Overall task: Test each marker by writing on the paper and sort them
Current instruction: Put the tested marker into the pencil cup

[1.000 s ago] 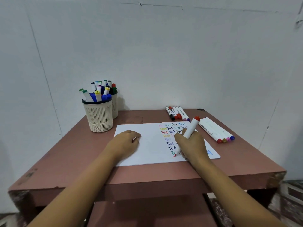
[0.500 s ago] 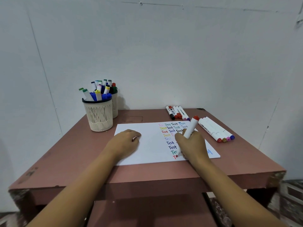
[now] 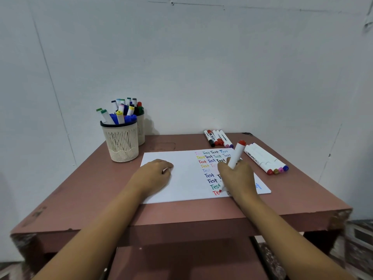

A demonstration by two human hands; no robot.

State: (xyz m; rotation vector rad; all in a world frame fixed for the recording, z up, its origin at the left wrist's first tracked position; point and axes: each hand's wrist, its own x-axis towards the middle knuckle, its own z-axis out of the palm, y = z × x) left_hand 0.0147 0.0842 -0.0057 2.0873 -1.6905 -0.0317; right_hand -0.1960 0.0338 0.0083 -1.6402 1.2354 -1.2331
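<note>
A white sheet of paper [image 3: 181, 178] lies on the reddish-brown table [image 3: 302, 199], with rows of the word "Test" in many colours on its right half. My right hand [image 3: 238, 178] grips a white marker with a red end [image 3: 236, 153], its red tip touching the paper beside the red letters "Te" at the bottom of the column. My left hand [image 3: 155, 175] rests on the paper's left part with fingers curled, holding nothing I can see.
Two cream mesh cups [image 3: 121, 140] full of markers stand at the back left. Several markers [image 3: 218, 138] lie side by side at the back, and another row of white markers [image 3: 266, 159] lies right of the paper. A wall stands directly behind the table.
My right hand has shifted slightly right along the bottom line, and red letters have appeared under the green "Test". My left hand has stayed where it was.
</note>
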